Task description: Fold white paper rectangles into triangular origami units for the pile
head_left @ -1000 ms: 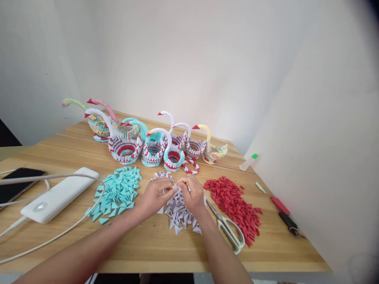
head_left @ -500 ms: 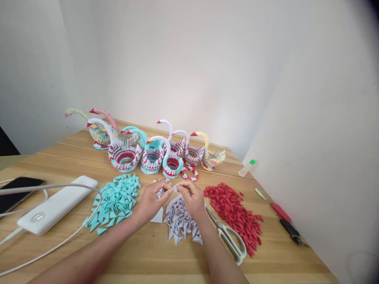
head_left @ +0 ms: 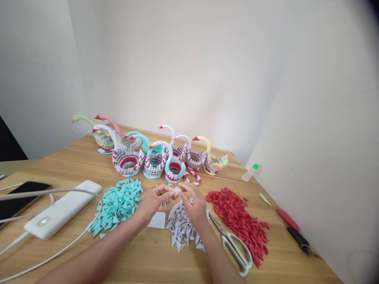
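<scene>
Between my fingertips is a small white piece of paper (head_left: pixel 177 191). My left hand (head_left: pixel 156 200) pinches it from the left, and my right hand (head_left: pixel 193 203) grips its right side. Below my right hand lies a pile of pale grey-lilac folded paper triangles (head_left: pixel 181 225), partly covered by that hand. Left of my left hand is a heap of turquoise paper triangles (head_left: pixel 118 203). To the right of my right hand spreads a heap of red paper triangles (head_left: pixel 237 219). A white paper square (head_left: pixel 157 220) rests flat by my left wrist.
Several folded-paper swans (head_left: pixel 128 161) stand behind my hands, beside a red-and-white ring (head_left: pixel 192 177). Scissors (head_left: pixel 233 244) lie at right, a black-handled cutter (head_left: pixel 297 238) farther right. A white power bank (head_left: pixel 63 211), cables and a phone (head_left: pixel 23 197) lie left. A green-capped bottle (head_left: pixel 250 172) leans near the wall.
The view has shifted slightly, so the scene sits lower and further right. The white paper between my fingers is turned and shows more of its face.
</scene>
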Motion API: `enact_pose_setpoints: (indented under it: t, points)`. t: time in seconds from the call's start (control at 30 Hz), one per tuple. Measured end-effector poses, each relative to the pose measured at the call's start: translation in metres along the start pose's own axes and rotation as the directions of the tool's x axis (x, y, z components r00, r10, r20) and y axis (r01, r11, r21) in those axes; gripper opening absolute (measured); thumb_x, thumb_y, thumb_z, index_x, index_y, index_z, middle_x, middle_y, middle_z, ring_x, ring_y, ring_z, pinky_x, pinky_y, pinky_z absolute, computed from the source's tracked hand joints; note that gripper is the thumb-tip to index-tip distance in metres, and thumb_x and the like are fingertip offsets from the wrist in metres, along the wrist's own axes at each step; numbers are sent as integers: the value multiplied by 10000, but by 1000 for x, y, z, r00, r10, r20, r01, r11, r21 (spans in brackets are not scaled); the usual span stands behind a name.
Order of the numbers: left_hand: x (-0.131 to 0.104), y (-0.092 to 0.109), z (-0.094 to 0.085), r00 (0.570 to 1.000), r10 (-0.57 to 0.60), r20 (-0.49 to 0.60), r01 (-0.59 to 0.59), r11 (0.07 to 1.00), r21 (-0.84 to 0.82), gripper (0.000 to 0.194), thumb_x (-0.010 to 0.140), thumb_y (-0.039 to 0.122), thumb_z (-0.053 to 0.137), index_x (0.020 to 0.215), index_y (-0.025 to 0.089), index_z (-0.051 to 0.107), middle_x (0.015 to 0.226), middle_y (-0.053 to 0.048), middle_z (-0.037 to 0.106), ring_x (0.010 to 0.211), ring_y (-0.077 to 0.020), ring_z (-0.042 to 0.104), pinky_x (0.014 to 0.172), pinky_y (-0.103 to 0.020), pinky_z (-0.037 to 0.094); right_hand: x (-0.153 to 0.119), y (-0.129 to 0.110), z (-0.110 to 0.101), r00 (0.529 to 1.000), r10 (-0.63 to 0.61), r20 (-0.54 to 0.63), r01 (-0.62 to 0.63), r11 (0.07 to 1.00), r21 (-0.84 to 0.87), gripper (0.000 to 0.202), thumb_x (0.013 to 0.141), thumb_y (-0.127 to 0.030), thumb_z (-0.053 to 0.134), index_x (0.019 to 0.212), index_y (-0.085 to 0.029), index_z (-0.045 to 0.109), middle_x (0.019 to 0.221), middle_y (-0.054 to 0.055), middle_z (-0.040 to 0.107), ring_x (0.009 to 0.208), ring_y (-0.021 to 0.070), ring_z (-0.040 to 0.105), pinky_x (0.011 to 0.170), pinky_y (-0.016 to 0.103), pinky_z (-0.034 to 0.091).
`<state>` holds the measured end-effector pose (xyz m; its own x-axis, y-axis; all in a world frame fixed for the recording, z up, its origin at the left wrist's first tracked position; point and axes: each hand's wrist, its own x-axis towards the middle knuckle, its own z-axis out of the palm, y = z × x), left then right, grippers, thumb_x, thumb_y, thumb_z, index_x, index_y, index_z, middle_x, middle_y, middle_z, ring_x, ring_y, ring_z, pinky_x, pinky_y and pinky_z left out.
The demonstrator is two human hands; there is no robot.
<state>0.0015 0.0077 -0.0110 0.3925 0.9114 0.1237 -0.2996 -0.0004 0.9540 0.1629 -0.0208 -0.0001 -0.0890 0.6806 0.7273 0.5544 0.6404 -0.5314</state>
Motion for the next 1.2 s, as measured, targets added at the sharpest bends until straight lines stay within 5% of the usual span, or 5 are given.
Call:
enact_pose_setpoints:
  t: [0.17, 0.4, 0.73, 1.0, 1.2]
  points:
    - [0, 2, 1, 999, 4, -49, -2, 999, 36, 262, 706, 403, 722, 729, 144, 681, 709, -38, 682, 664, -154, 570, 619, -245, 401, -1, 3, 2, 998, -56, -32, 54, 997, -54, 187, 880, -146, 559, 1035, -223, 629, 924, 44, 663, 862, 181, 613, 780, 311, 479]
    - [-1, -6, -3, 999, 22, 43, -22, 1000, -19, 262, 803, 402, 651, 763, 147, 693, 759, -48, 688, 750, -169, 600, 729, -265, 417, -2, 4, 1, 998, -70, -4, 70, 997, -30, 184, 888, -125, 546, 1016, -229, 630, 859, 26, 663, 805, 162, 615, 742, 294, 479]
    - [3, -18, -3, 998, -57, 17, 59, 955, -290, 234, 755, 351, 734, 877, 162, 667, 813, -35, 685, 719, -137, 609, 742, -264, 421, 3, 2, 0, 972, -231, 51, 236, 959, -156, 354, 883, -97, 516, 1201, -237, 582, 1211, 86, 594, 1139, 233, 520, 953, 440, 439]
    - [2, -18, -2, 991, -123, -45, 101, 938, -332, 337, 691, 350, 785, 936, 159, 655, 743, -34, 687, 701, -143, 621, 730, -264, 431, 1, -1, 2, 974, -223, -33, 214, 961, -178, 165, 844, -77, 558, 862, -220, 637, 851, 40, 620, 844, 187, 566, 768, 368, 483]
    - [4, -15, -1, 990, -126, -58, 99, 935, -341, 360, 678, 369, 786, 941, 165, 649, 755, -30, 690, 696, -143, 618, 724, -265, 441, -1, 5, 3, 971, -239, 26, 240, 954, -182, 171, 838, -59, 541, 864, -213, 613, 881, 41, 647, 871, 190, 570, 806, 376, 464]
